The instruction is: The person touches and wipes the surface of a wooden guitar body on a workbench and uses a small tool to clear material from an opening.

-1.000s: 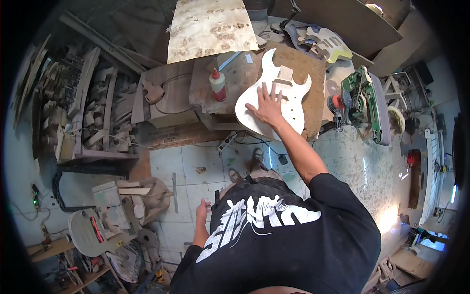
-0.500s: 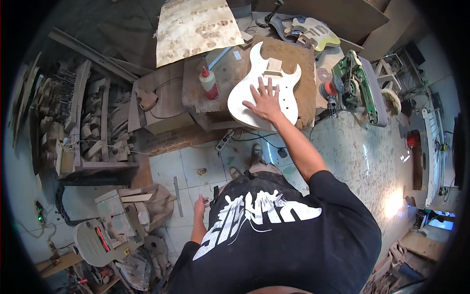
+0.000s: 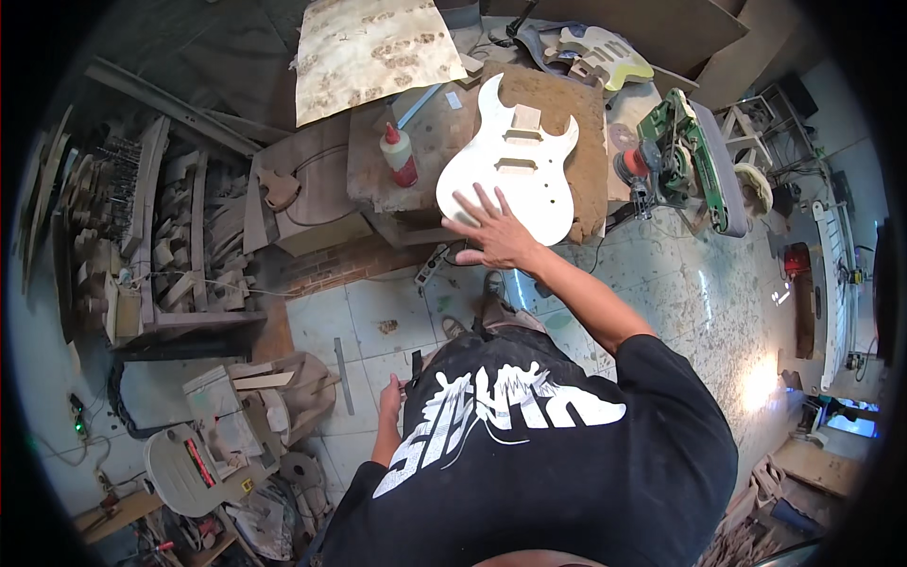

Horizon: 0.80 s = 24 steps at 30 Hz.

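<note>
A pale, unpainted electric guitar body (image 3: 515, 175) with two horns and cut-out cavities lies on the workbench. My right hand (image 3: 493, 234) is spread flat over its lower left edge, fingers apart and holding nothing. The palm reaches past the rim of the body. My left hand (image 3: 390, 397) hangs low at my side, away from the bench. Its thumb and part of the fingers show, loosely apart with nothing visible in them; the rest is hidden beside my shirt. A white glue bottle (image 3: 399, 156) with a red cap stands to the left of the guitar body.
The bench has a brown worn board (image 3: 588, 142) under the guitar body. Behind lies a burl-patterned veneer sheet (image 3: 373, 57) and another guitar body (image 3: 605, 59). To the right are a round orange sander (image 3: 639, 163) and a green belt sander (image 3: 694, 161). A power strip (image 3: 431, 266) lies on the floor.
My right hand has slid from the middle of the guitar body down and left to its lower edge. The view has shifted slightly. My left hand stays low at my side.
</note>
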Each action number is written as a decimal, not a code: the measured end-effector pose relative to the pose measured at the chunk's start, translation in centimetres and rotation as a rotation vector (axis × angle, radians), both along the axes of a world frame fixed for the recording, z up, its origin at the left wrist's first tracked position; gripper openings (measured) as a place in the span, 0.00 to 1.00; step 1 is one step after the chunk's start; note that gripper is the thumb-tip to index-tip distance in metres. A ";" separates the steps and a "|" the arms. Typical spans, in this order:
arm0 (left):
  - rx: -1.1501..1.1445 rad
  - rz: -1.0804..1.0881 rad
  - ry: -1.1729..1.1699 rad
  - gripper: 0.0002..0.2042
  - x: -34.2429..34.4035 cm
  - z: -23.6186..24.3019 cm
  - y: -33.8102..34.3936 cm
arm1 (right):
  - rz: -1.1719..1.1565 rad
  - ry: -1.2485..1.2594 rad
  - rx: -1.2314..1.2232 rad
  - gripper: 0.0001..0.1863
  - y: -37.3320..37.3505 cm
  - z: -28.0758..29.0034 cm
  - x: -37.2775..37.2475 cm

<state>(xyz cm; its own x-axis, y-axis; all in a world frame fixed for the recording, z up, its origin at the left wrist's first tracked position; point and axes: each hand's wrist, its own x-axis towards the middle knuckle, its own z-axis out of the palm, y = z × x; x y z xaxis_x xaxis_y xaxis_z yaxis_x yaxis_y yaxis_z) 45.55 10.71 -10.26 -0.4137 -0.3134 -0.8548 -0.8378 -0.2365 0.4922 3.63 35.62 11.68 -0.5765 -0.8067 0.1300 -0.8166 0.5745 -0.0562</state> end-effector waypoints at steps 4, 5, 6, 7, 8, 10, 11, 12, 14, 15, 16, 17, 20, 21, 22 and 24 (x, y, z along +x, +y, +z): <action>-0.019 -0.074 0.035 0.34 -0.1 0.3 -0.5 | -0.157 0.124 -0.025 0.46 -0.2 -0.2 -3.9; -0.011 -0.031 0.032 0.34 -0.3 0.0 -0.7 | -0.146 0.081 -0.012 0.46 -0.7 -0.3 -4.3; -0.003 0.011 0.030 0.34 -0.3 -0.2 -0.9 | -0.136 0.039 0.002 0.47 -1.2 -0.4 -4.4; -0.008 0.010 0.029 0.34 -0.2 -0.3 -1.1 | -0.138 0.038 -0.003 0.47 -1.6 -0.5 -4.1; -0.009 0.047 0.034 0.34 0.0 -0.6 -1.2 | -0.061 0.032 0.026 0.47 -2.2 -0.5 -3.3; -0.006 0.082 0.039 0.34 0.0 -0.6 -0.9 | 0.013 0.025 0.059 0.47 -2.2 -0.7 -1.5; -0.021 0.070 0.043 0.34 0.1 -0.6 -0.7 | 0.088 -0.002 0.032 0.47 -1.9 -0.7 -0.6; -0.036 0.059 0.048 0.34 0.2 -0.5 -0.6 | 0.164 -0.029 0.004 0.47 -1.6 -0.6 0.0; -0.016 0.082 0.060 0.35 1.2 -1.2 -0.8 | 0.129 -0.074 -0.078 0.47 -0.6 0.5 -0.3; 0.013 0.088 0.066 0.35 1.6 -1.0 -0.5 | -0.017 -0.026 -0.038 0.46 0.2 1.0 -1.3; 0.016 0.089 0.059 0.35 2.0 -0.8 -0.2 | -0.162 0.024 0.001 0.46 0.8 1.1 -2.5; -0.048 -0.048 0.001 0.35 1.3 0.6 0.3 | -0.223 0.065 -0.001 0.45 2.2 0.2 -4.0; -0.136 -0.213 -0.118 0.36 -0.6 4.2 0.8 | -0.170 0.062 0.051 0.45 2.7 -0.1 -4.8; -0.155 -0.229 -0.185 0.36 -1.1 4.5 0.8 | -0.178 0.067 0.051 0.45 2.6 -0.2 -4.4; -0.155 -0.239 -0.179 0.36 -1.4 4.1 0.6 | -0.105 0.040 0.052 0.45 2.6 -0.4 -3.3; -0.081 -0.107 0.010 0.36 1.0 0.8 -0.6 | 0.007 0.012 0.040 0.45 1.5 0.0 -1.2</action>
<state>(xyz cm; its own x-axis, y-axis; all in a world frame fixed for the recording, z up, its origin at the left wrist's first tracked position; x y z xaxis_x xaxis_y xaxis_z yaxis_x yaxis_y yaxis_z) 46.56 10.09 -9.50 -0.4569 -0.3351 -0.8240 -0.8510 -0.1051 0.5146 2.41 37.11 11.65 -0.5697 -0.8152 0.1041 -0.8208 0.5707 -0.0234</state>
